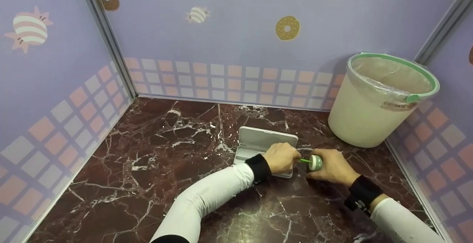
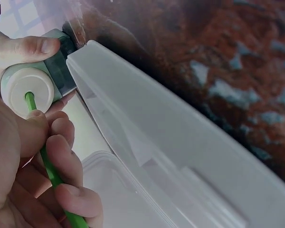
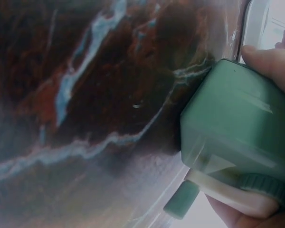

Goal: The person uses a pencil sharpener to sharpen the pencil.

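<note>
Fingers of the left hand (image 1: 281, 158) pinch a green pencil (image 1: 305, 160), its end inside a sharpener (image 1: 316, 163) that fingers of the right hand (image 1: 335, 166) grip, beside an open case (image 1: 263, 138) on the bench (image 1: 147, 184); whether the sharpener touches the bench is unclear.

a slim, straight, bright-green pencil (image 2: 51, 172) is pinched in the left hand (image 1: 281, 157), its end in the hole of a boxy green plastic sharpener (image 3: 237, 118). the sharpener has a round cream face turned toward that hand and a cream crank with a green knob; the right hand (image 1: 334, 166) grips its body.
</note>
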### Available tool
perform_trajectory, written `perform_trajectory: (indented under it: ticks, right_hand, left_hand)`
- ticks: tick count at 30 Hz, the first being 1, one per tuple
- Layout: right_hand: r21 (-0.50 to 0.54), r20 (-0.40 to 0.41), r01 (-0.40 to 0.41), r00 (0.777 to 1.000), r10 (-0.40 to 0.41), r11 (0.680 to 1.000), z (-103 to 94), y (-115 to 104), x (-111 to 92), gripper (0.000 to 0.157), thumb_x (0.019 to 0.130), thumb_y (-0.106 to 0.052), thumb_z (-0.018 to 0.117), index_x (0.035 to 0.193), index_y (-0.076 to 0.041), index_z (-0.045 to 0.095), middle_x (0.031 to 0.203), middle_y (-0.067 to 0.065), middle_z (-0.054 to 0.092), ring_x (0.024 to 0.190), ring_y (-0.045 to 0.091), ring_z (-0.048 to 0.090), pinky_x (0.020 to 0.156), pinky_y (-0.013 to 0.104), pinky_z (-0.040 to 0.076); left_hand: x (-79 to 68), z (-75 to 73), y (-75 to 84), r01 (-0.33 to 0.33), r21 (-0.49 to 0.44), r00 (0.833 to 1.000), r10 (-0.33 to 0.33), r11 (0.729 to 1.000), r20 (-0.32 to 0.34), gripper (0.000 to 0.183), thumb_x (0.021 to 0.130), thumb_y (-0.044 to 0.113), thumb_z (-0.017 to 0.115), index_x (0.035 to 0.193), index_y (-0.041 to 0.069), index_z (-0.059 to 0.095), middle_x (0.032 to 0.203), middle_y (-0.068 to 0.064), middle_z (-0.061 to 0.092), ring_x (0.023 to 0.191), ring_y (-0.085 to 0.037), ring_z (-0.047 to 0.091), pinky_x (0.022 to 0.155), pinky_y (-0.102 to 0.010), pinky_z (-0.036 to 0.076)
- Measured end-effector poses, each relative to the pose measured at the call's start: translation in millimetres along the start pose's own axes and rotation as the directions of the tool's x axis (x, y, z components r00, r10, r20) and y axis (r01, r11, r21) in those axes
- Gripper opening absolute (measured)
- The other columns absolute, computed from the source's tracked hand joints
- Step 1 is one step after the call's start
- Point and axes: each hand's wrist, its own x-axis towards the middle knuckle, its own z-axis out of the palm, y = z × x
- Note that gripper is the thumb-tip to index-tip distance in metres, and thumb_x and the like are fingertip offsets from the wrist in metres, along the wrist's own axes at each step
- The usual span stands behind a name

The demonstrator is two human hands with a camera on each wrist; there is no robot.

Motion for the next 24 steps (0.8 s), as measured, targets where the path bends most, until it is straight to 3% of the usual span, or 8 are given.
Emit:
perform_trajectory:
  ticks: [15,24]
  right_hand:
    - [-0.011,0.005,0.015,1.0,-0.015,1.0,-4.5,-0.9,-0.1,0.049,0.063,-0.029,0.106,0.097,-0.016,0.073,0.086,-0.003,0.075,0.079,0.013,0.068,0.072,0.036,0.055]
    - [-0.004,-0.036,0.029,0.999,-0.029,1.0,0.1,-0.9,0.0,0.05,0.06,-0.027,0.105,0.097,-0.016,0.074,0.086,-0.004,0.076,0.08,0.013,0.068,0.072,0.036,0.055]
  left_hand:
    - [2.3,-1.0,2.3,0.008,0.009,1.0,-0.008,1.0,-0.018,0.018,0.095,0.019,0.079,0.105,0.03,0.089,0.098,0.009,0.087,0.088,-0.02,0.084,0.074,-0.038,0.067]
    - [2.1,-2.2,2.4,0.022,0.032,1.0,-0.021,0.999,-0.009,0.015,0.097,0.023,0.079,0.105,0.032,0.089,0.098,0.007,0.087,0.088,-0.02,0.084,0.073,-0.038,0.067]
